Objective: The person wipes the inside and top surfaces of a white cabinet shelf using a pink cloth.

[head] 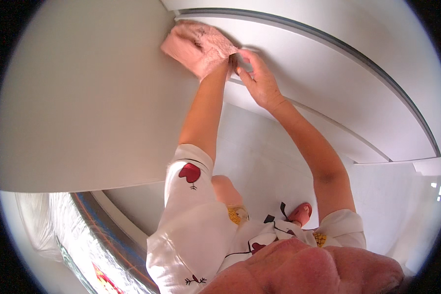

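Observation:
A pink fluffy cloth lies against a white drawer front, close to the corner with a tall white panel. My left forearm reaches up to it, and the cloth wraps over and hides my left hand. At the cloth's right edge is my right hand, its fingertips on a drawn-out corner of the fabric. The right thumb sits lower, a little apart from the fingers, next to a dark fold by my left wrist.
The white panel rises along the left side. Dark grey grooves run between the drawer fronts. At lower left stands a bulky thing in clear plastic wrap. Pale tiled floor shows below, with a reddish sandal on a foot.

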Action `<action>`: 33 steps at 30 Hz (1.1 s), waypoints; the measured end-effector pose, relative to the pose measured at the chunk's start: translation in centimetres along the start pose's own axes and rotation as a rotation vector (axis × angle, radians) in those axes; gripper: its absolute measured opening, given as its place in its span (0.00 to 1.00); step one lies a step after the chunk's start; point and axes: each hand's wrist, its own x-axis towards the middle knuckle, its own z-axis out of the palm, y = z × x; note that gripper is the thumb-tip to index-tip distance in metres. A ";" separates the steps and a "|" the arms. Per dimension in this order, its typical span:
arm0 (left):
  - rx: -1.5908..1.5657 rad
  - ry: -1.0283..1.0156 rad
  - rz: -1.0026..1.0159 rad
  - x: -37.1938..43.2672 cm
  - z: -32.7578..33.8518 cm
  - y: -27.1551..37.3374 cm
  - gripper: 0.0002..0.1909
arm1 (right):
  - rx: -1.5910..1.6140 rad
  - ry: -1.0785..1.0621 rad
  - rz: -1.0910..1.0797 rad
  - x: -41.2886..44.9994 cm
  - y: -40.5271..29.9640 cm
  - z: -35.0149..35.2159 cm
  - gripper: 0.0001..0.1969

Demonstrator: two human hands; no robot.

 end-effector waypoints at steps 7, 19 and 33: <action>0.414 -0.091 0.306 -4.4 0.7 0.1 0.24 | 0.011 -0.160 0.382 -8.8 3.6 -5.8 0.15; 0.207 -0.930 0.473 -19.3 1.9 10.5 0.24 | 0.302 0.195 0.539 -12.5 5.6 -9.9 0.25; 0.181 -1.335 0.788 -17.4 -6.1 18.5 0.26 | 0.376 -0.097 0.680 -17.4 0.5 -10.3 0.29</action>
